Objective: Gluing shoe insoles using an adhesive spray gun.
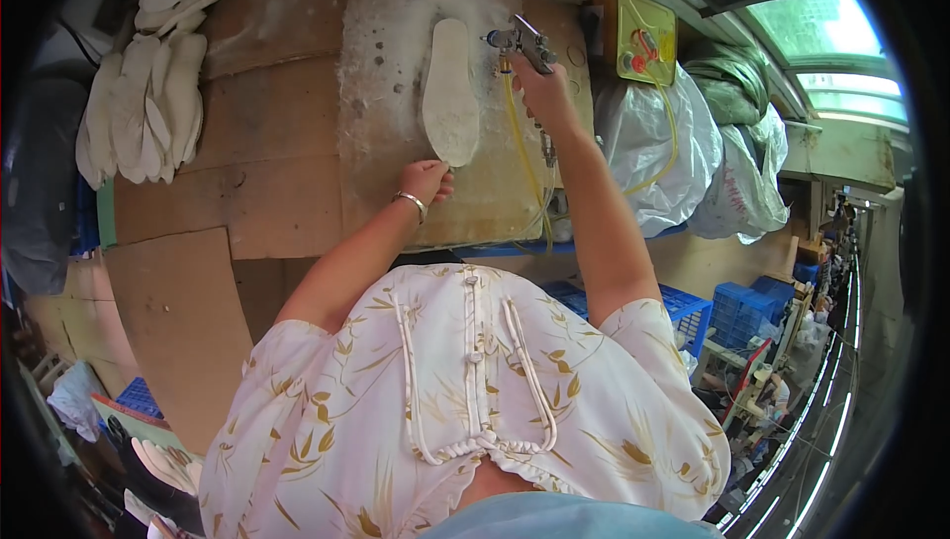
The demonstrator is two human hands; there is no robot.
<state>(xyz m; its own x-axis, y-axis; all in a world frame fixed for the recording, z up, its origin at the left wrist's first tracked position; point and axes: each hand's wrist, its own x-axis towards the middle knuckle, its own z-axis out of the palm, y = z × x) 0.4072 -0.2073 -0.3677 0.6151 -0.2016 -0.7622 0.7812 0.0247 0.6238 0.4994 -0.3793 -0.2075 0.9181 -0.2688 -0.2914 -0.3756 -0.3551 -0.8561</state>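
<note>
A cream-coloured insole (450,84) lies lengthwise on a stained, whitish board (386,173). At its near end, the heel, my left hand (427,181) pinches the edge between closed fingers. To the right of the insole's far half, my right hand (546,94) grips a metal spray gun (524,42) held up over the board. The gun's nozzle points left, across the toe end. A yellowish hose (524,158) hangs down from the gun past my right wrist.
Stacked insoles (148,108) sit at the left on brown cardboard (267,143). A yellow container (648,34) with a red fitting stands at the right, above white plastic bags (658,148). Blue crates (742,313) are lower right.
</note>
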